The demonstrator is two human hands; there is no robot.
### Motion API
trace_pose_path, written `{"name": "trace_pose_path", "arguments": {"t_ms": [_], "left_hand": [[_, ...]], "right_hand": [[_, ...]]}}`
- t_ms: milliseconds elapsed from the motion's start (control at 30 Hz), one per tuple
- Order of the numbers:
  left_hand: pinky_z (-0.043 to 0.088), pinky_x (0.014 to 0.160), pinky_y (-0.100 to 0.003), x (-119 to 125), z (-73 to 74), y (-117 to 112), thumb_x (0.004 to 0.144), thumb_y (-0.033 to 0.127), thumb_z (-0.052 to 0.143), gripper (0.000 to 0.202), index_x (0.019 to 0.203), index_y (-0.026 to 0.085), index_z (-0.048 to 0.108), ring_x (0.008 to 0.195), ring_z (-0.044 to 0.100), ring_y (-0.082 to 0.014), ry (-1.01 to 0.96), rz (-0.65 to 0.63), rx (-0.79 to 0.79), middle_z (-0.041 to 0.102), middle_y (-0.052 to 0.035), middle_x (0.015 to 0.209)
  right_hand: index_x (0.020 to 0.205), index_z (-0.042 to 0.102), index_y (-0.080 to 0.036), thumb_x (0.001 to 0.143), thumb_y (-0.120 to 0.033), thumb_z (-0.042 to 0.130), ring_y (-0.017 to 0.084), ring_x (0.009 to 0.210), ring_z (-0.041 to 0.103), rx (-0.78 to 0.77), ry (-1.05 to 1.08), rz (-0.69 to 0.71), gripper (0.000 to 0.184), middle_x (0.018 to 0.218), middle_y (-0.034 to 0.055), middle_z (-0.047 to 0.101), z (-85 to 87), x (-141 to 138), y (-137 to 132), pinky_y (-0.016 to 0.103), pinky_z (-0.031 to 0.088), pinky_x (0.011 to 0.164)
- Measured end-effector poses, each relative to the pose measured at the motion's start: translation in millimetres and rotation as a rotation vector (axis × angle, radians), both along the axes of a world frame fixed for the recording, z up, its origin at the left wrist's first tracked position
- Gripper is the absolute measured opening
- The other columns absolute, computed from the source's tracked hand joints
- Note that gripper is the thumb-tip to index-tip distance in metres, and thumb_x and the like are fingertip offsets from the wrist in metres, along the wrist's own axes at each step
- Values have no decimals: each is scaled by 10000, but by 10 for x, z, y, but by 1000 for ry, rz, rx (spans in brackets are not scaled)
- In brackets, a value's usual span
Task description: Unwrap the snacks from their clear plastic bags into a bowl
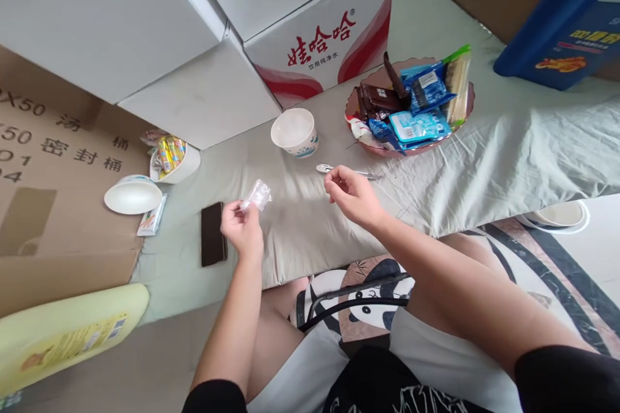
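Between the thumb and fingers of my left hand [242, 226] is a crumpled clear plastic wrapper [258, 194]. A dark phone [212, 235] lies on the cloth just left of that hand. My right hand [352, 193] is raised to the right, its fingers curled together; whether anything small is in them is hidden. Behind it a white utility knife [323, 168] lies on the cloth, partly covered by the hand. Farther back stands a white paper cup [295, 135] with a blue-green print. To its right, a scalloped pinkish bowl [411, 152] holds several packaged snacks.
Stacked white cartons [320, 45] stand along the back. At left are a cup of yellow-wrapped sticks [172, 153], a tilted white bowl [133, 198], a small packet [153, 218] and a brown carton [62, 174]. A blue container [547, 32] stands at the back right.
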State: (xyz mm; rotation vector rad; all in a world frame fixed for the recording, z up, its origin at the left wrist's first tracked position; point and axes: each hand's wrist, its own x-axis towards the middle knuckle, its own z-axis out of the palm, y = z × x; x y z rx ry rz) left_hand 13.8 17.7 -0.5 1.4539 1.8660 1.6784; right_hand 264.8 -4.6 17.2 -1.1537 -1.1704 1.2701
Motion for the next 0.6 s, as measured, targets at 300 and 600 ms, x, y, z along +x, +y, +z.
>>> {"name": "trace_pose_path", "arguments": {"t_ms": [300, 600], "left_hand": [[517, 908, -341, 820, 698, 1245, 792, 178, 550, 139, 857, 200, 671, 921, 662, -229, 839, -369, -260, 698, -74, 912], [410, 1143, -532, 1311, 585, 1586, 837, 308, 508, 322, 981, 176, 763, 1157, 693, -366, 1129, -595, -527, 804, -167, 1139]], "right_hand": [[842, 542, -222, 886, -274, 489, 130, 646, 540, 318, -203, -60, 86, 750, -5, 629, 201, 167, 70, 274, 389, 656], [956, 680, -225, 925, -181, 521, 264, 1003, 606, 265, -800, -490, 168, 964, 92, 735, 246, 1092, -214, 383, 400, 893]]}}
